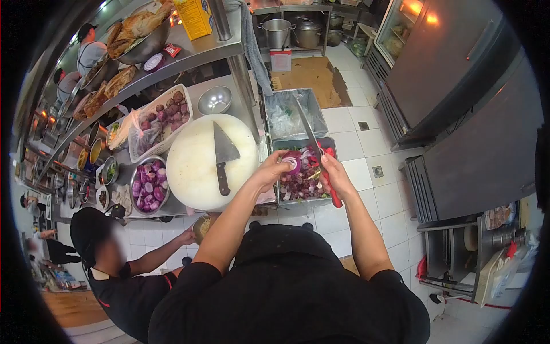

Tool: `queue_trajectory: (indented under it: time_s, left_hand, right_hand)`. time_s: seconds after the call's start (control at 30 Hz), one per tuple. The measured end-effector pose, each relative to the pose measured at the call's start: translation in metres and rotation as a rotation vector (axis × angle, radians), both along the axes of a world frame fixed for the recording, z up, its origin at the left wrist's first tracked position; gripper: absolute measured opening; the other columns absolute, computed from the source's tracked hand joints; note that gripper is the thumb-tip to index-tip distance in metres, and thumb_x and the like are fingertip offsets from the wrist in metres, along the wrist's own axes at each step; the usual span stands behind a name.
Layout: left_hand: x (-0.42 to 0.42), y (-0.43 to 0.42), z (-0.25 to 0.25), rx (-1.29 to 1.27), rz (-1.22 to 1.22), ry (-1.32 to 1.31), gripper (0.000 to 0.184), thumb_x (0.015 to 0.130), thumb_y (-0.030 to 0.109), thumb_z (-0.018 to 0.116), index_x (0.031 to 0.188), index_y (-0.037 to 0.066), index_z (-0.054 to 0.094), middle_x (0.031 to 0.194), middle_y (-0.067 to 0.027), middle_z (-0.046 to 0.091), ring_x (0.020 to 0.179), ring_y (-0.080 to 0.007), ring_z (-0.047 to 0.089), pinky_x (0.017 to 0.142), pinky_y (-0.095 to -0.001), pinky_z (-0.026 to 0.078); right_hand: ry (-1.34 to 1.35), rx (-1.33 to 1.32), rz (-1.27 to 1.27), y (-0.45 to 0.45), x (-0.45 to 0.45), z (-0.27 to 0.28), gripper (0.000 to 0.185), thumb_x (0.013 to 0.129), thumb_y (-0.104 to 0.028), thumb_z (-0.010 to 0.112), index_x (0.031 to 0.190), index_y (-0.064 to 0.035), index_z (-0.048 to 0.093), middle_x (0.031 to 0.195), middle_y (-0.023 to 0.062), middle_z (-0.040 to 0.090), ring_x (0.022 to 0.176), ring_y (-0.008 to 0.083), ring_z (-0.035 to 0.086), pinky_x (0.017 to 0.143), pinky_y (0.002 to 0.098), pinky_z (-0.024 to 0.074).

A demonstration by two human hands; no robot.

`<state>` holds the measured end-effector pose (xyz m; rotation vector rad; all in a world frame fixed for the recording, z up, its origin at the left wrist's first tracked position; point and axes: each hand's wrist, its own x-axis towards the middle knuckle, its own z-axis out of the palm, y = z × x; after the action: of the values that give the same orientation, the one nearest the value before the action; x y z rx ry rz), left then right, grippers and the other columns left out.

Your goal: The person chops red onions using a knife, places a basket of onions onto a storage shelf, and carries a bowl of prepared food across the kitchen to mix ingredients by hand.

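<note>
Over a bin of onion scraps [301, 186], my left hand [268, 172] is closed around a red onion [292, 163] with its cut face showing. My right hand [338, 179] grips a long knife [310, 127] by its red handle, the blade pointing up and away, close beside the onion. Left of my hands, a cleaver [223, 150] with a dark handle lies on the round white cutting board [195, 166]. A metal bowl of peeled purple onions [150, 185] stands beside the board, and a white basket [137, 150] holds unpeeled ones.
A co-worker [109, 252] in black is close on my left, one hand at a small bowl [201, 228]. Behind the scrap bin stands a plastic-lined bin [293, 114]. A metal shelf [189, 60] overhangs the counter; refrigerators [441, 63] line the right side.
</note>
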<state>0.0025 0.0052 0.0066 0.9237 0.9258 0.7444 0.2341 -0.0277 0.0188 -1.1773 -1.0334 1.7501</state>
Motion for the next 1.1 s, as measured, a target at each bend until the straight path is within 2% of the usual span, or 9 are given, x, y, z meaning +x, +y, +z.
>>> queue_trajectory:
  time_s: [0.2,0.27,0.3,0.37,0.47,0.6,0.8,0.9,1.1]
  left_hand:
    - [-0.003,0.005,-0.008,-0.120,0.051,-0.049,0.043,0.089,0.015,0.064,0.127,0.005,0.048,0.112,-0.0099,0.063,0.090,-0.0208,0.066,0.071,-0.0325,0.055]
    - [-0.003,0.004,-0.005,-0.160,0.104,-0.153,0.035,0.089,0.015,0.064,0.121,0.003,0.055,0.109,-0.0086,0.065,0.092,-0.0204,0.066,0.071,-0.0314,0.055]
    - [-0.004,0.006,-0.007,-0.160,0.104,-0.153,0.035,0.089,0.015,0.064,0.121,0.003,0.055,0.109,-0.0086,0.065,0.092,-0.0204,0.066,0.071,-0.0314,0.055]
    - [-0.005,0.010,-0.014,-0.221,0.126,-0.069,0.026,0.091,0.017,0.062,0.113,0.004,0.061,0.104,-0.0063,0.067,0.091,-0.0171,0.065,0.072,-0.0292,0.054]
    - [-0.004,0.013,-0.029,-0.227,0.168,-0.082,0.023,0.092,0.018,0.061,0.111,0.005,0.064,0.100,-0.0042,0.068,0.088,-0.0136,0.064,0.073,-0.0275,0.052]
    - [0.000,0.010,-0.025,-0.248,0.173,-0.024,0.024,0.092,0.018,0.061,0.113,0.007,0.063,0.101,-0.0029,0.068,0.088,-0.0117,0.062,0.077,-0.0280,0.049]
    - [0.004,0.005,-0.022,-0.164,0.255,0.035,0.025,0.092,0.016,0.061,0.115,0.010,0.062,0.103,-0.0015,0.067,0.092,-0.0107,0.060,0.082,-0.0291,0.047]
    - [0.003,0.005,-0.020,-0.167,0.231,0.036,0.028,0.091,0.015,0.060,0.118,0.008,0.062,0.106,-0.0017,0.066,0.093,-0.0105,0.060,0.083,-0.0293,0.048]
    - [-0.006,0.002,-0.011,-0.153,0.152,-0.081,0.044,0.087,0.009,0.057,0.130,0.005,0.057,0.109,-0.0037,0.064,0.092,-0.0116,0.060,0.076,-0.0272,0.049]
  right_hand:
    - [-0.069,0.035,-0.134,0.008,-0.009,-0.014,0.033,0.101,-0.048,0.045,0.099,-0.0150,0.049,0.052,-0.0025,0.042,0.036,0.0089,0.038,0.035,0.0238,0.0317]
    - [-0.039,-0.041,-0.154,0.012,-0.006,-0.019,0.038,0.101,-0.047,0.046,0.119,-0.0139,0.053,0.053,-0.0021,0.043,0.038,0.0089,0.039,0.036,0.0240,0.0320]
    - [-0.038,-0.040,-0.154,0.013,-0.007,-0.020,0.038,0.101,-0.047,0.046,0.119,-0.0139,0.053,0.053,-0.0021,0.043,0.038,0.0089,0.039,0.036,0.0240,0.0320]
    - [-0.125,0.034,-0.148,0.013,-0.008,-0.023,0.058,0.101,-0.042,0.048,0.150,-0.0152,0.033,0.056,-0.0019,0.045,0.042,0.0091,0.040,0.036,0.0247,0.0308]
    - [-0.238,0.074,-0.006,0.005,-0.010,-0.014,0.070,0.101,-0.043,0.050,0.156,-0.0167,0.017,0.061,-0.0022,0.047,0.047,0.0084,0.042,0.040,0.0250,0.0326]
    - [-0.235,0.168,0.132,-0.005,-0.022,-0.013,0.070,0.099,-0.038,0.055,0.155,-0.0139,0.021,0.066,-0.0028,0.047,0.055,0.0065,0.042,0.050,0.0247,0.0357]
    - [-0.147,0.140,0.196,-0.010,-0.026,0.003,0.059,0.101,-0.035,0.050,0.152,-0.0127,0.031,0.066,-0.0039,0.044,0.052,0.0061,0.042,0.043,0.0224,0.0329]
    - [-0.119,0.089,0.203,-0.009,-0.022,0.004,0.059,0.100,-0.039,0.052,0.150,-0.0135,0.037,0.068,-0.0037,0.046,0.055,0.0062,0.044,0.048,0.0227,0.0355]
    - [0.011,0.023,0.117,-0.001,-0.011,-0.008,0.057,0.101,-0.045,0.048,0.149,-0.0164,0.038,0.058,-0.0029,0.043,0.045,0.0081,0.041,0.040,0.0231,0.0336]
